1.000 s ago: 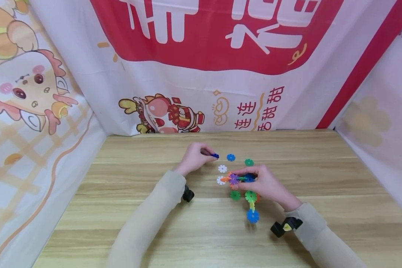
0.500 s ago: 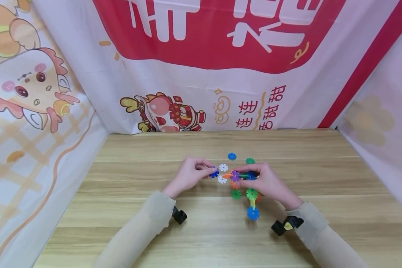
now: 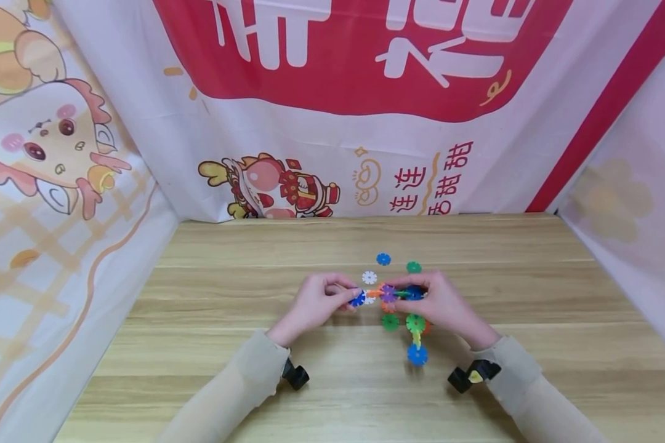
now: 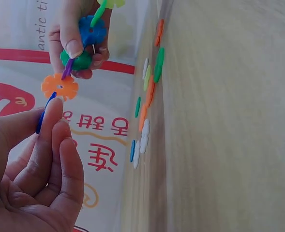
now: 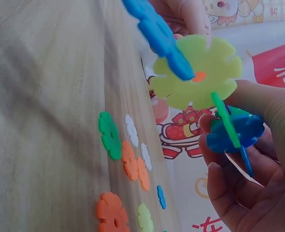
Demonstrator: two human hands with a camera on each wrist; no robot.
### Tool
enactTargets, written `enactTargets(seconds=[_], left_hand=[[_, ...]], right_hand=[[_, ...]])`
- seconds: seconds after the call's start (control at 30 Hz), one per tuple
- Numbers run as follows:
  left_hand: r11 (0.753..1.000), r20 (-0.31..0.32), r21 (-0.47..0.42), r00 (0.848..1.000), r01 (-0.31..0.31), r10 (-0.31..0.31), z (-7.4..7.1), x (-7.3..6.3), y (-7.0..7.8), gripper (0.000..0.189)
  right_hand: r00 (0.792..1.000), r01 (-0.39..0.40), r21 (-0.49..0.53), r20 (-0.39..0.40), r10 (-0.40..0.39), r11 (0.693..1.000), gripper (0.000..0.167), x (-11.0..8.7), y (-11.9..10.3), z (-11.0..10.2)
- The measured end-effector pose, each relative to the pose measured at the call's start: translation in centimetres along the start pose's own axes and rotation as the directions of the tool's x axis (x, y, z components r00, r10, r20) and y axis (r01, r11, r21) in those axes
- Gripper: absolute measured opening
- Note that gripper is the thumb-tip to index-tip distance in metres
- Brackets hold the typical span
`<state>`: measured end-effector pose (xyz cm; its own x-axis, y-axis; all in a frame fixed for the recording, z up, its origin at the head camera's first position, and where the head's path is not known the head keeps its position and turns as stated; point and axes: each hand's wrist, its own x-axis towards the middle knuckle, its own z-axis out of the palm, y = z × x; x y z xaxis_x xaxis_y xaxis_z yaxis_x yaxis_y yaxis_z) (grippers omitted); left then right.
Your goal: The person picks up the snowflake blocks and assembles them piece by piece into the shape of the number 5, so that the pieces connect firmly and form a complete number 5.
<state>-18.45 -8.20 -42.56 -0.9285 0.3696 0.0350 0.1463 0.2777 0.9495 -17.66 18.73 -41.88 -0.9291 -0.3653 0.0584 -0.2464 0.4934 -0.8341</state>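
My left hand [image 3: 317, 303] pinches a dark blue notched plastic disc [image 4: 43, 118] between thumb and index finger. In the left wrist view, the upper edge of this disc is right at the rim of an orange disc [image 4: 60, 87]. That orange disc is the end of a chain of interlocking discs held by my right hand [image 3: 446, 307], whose thumb and fingers grip its green and blue part [image 4: 91, 30]. From there the chain runs on through a light green disc to a yellow disc [image 5: 200, 77] and a blue end disc [image 3: 417, 355], hanging over the table.
Loose discs lie flat on the wooden table [image 3: 332, 394]: a white disc [image 3: 369, 277], a blue disc [image 3: 383, 259], a green disc [image 3: 414, 267], another green disc [image 3: 390, 322] and several orange ones. Printed cloth [image 3: 332, 166] borders the table at the back and sides.
My left hand has brought the dark blue disc from beside the back blue disc toward me, up to the chain's orange end. My right hand has stayed nearly still with the chain.
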Motion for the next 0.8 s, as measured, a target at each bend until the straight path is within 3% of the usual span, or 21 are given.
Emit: enactTargets(seconds=[0.27, 0.43, 0.57, 0.8], left_hand=[[0.995, -0.009, 0.09, 0.999, -0.048, 0.049, 0.08, 0.09, -0.29, 0.012], [0.995, 0.035, 0.067, 0.997, -0.074, 0.072, -0.04, -0.07, -0.22, 0.013], [0.996, 0.048, 0.055, 0.997, -0.064, 0.061, -0.03, -0.21, -0.21, 0.013], [0.998, 0.01, 0.053, 1.0, -0.018, 0.018, 0.34, -0.38, 0.0, 0.011]], right_hand=[[1.0, 0.014, -0.014, -0.007, -0.014, 1.0, 0.036, -0.09, 0.03, 0.51], [0.999, 0.039, -0.019, -0.016, -0.039, 0.999, 0.037, -0.13, 0.17, 0.61], [0.998, 0.066, -0.013, -0.016, -0.066, 0.998, 0.037, -0.12, 0.23, 0.72], [0.993, 0.114, -0.002, -0.032, -0.114, 0.994, 0.036, -0.06, 0.25, 1.04]])
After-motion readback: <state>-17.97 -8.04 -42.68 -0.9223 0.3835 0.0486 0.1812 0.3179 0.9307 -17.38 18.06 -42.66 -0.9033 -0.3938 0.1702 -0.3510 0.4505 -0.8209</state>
